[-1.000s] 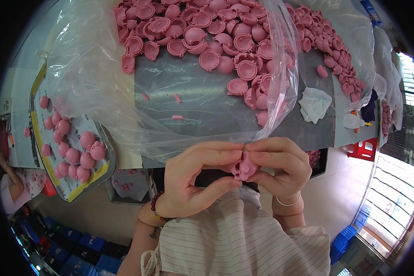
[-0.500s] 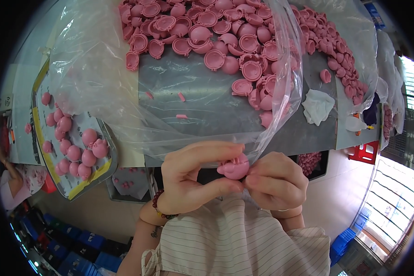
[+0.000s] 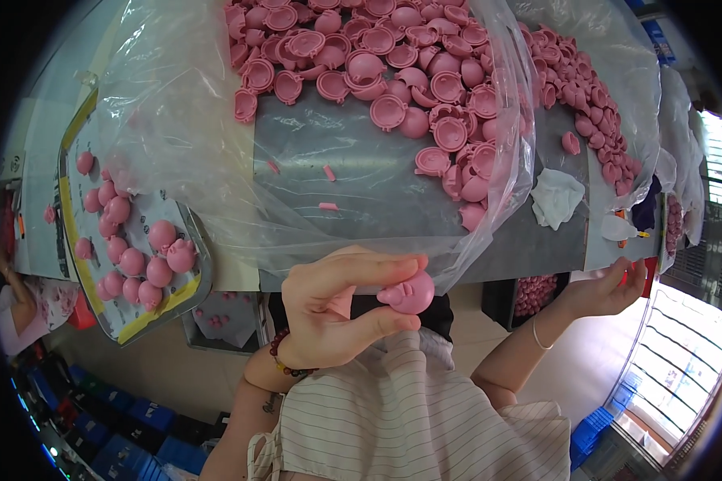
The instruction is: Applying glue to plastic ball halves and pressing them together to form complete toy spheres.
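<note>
My left hand [image 3: 329, 301] pinches a closed pink plastic ball [image 3: 411, 293] between thumb and fingers, in front of my body by the table's near edge. Small knobs stick out of the ball on the side toward my palm. Off to the right, my right hand [image 3: 606, 290] is raised with its fingers loosely curled and apart, and nothing shows in it. Close above that hand, on the table's right end, lies a small white squeeze bottle [image 3: 618, 228] with a yellow tip.
Pink half shells [image 3: 389, 112] spill from a clear plastic bag [image 3: 168, 136] on the grey table; more lie at right. A tray [image 3: 204, 256] of closed pink balls stands left. A white cloth [image 3: 557, 198] lies right. Below is a black bin [image 3: 499, 303]; a person's arm [image 3: 20, 293] shows far left.
My right hand has let go of the ball and swung out to the right, near the squeeze bottle. The left hand keeps the ball in about the same place. The view has shifted slightly.
</note>
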Demonstrator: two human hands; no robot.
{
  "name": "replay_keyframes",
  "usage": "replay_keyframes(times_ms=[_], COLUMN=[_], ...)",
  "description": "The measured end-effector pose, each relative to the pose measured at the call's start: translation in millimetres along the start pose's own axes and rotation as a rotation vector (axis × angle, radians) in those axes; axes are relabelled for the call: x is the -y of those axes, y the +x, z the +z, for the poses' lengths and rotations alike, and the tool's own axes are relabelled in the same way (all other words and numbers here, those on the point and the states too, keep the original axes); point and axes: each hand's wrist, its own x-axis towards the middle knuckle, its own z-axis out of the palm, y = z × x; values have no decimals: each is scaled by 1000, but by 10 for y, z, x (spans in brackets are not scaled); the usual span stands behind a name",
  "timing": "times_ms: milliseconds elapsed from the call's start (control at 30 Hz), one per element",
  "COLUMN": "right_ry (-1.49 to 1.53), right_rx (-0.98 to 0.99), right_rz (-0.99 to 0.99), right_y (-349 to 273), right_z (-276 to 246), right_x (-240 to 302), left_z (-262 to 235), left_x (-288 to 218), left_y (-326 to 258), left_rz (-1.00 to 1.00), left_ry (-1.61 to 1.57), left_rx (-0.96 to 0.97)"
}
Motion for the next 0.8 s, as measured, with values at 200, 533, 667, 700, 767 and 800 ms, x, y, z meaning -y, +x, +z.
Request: replay_keyframes(times_ms=[200,533,667,700,767,800], right_ry=[-172,576,693,647,637,645], right_rx=[280,641,763,788,767,770], right_rz=[152,349,286,304,312,317], right_y=[226,-72,-450,-494,-552,-563], right_z=[21,102,291,310,332,333], right_x=[-568,531,739,737,734,734], left_z=[-46,-67,-83,-70,-72,-85], left_x=[-40,17,-6,-67,-116,-115], left_y=[19,18,-7,-11,-46,-77], left_rz=[12,-208,-182,-225,-267,-264], left_ry=[-86,-772,-704,-658,-605,-522], left_rx=[69,74,94,58,14,-1])
